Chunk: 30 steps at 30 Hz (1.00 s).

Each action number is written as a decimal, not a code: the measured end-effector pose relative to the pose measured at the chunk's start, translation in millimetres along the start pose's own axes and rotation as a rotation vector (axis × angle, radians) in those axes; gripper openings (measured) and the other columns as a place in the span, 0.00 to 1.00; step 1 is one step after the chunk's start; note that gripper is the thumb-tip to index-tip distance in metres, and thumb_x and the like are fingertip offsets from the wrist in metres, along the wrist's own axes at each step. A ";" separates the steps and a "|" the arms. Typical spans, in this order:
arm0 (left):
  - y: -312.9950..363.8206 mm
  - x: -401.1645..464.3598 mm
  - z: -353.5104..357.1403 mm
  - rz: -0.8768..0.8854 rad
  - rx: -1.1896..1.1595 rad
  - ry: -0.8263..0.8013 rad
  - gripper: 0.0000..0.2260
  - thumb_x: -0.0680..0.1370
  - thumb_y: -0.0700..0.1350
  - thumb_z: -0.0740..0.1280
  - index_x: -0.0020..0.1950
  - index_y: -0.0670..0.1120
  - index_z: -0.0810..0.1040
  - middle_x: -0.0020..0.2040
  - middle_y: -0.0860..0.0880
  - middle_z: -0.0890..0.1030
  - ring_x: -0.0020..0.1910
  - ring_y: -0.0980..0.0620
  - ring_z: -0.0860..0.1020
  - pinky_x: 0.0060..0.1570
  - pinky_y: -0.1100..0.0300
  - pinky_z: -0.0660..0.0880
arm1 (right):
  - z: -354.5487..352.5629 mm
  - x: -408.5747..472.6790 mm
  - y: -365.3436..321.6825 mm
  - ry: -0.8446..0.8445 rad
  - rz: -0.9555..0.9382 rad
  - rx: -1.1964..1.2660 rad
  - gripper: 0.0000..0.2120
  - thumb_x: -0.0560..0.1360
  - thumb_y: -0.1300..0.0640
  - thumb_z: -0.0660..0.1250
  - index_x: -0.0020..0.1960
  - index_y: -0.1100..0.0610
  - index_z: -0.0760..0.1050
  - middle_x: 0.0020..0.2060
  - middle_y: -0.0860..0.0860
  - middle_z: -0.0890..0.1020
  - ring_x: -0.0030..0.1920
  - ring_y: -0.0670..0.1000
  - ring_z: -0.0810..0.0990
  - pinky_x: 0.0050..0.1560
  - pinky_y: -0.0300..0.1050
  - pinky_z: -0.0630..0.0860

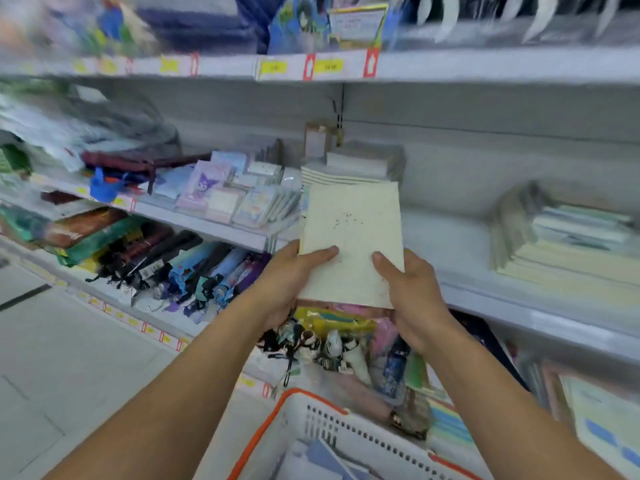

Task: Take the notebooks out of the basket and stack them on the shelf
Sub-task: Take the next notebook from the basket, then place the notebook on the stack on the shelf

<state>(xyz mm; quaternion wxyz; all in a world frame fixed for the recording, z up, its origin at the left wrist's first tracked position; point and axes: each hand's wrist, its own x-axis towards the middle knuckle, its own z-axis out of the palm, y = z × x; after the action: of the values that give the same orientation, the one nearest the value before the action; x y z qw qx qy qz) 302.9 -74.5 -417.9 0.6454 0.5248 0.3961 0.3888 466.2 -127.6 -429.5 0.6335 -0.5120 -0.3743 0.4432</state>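
Notebook [349, 237] gripped between left hand [291, 282], right hand [412, 292]

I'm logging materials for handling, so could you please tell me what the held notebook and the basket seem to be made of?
Notebook: probably paper or thin card, matte cream cover, flat without glare. Basket: likely moulded plastic, white perforated wall with orange rim.
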 end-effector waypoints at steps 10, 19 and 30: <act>86.7 106.2 24.6 0.137 -0.174 0.141 0.11 0.83 0.37 0.58 0.64 0.36 0.72 0.38 0.46 0.73 0.28 0.56 0.66 0.21 0.68 0.67 | 7.3 101.3 -93.6 -0.111 -0.022 0.222 0.14 0.79 0.74 0.58 0.64 0.70 0.71 0.61 0.62 0.79 0.55 0.62 0.81 0.39 0.41 0.83; 126.6 215.9 30.0 0.151 -0.084 0.238 0.17 0.78 0.27 0.61 0.67 0.29 0.68 0.42 0.40 0.76 0.37 0.48 0.77 0.37 0.61 0.80 | 20.2 230.9 -115.9 0.134 -0.044 -0.055 0.02 0.77 0.69 0.67 0.46 0.69 0.75 0.34 0.60 0.78 0.20 0.49 0.76 0.21 0.38 0.72; 118.3 277.9 2.3 0.318 0.644 0.433 0.14 0.72 0.46 0.76 0.35 0.44 0.73 0.42 0.45 0.78 0.42 0.49 0.77 0.45 0.60 0.74 | -9.0 274.5 -90.3 0.151 -0.227 -0.684 0.19 0.67 0.54 0.79 0.29 0.58 0.72 0.29 0.53 0.78 0.32 0.52 0.77 0.40 0.46 0.76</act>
<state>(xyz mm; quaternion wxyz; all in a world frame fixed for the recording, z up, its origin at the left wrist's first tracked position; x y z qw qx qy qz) 401.5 197.0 -329.7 0.2822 0.6607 0.5380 0.4409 580.4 121.4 -337.2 0.4968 -0.6807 -0.5074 0.1802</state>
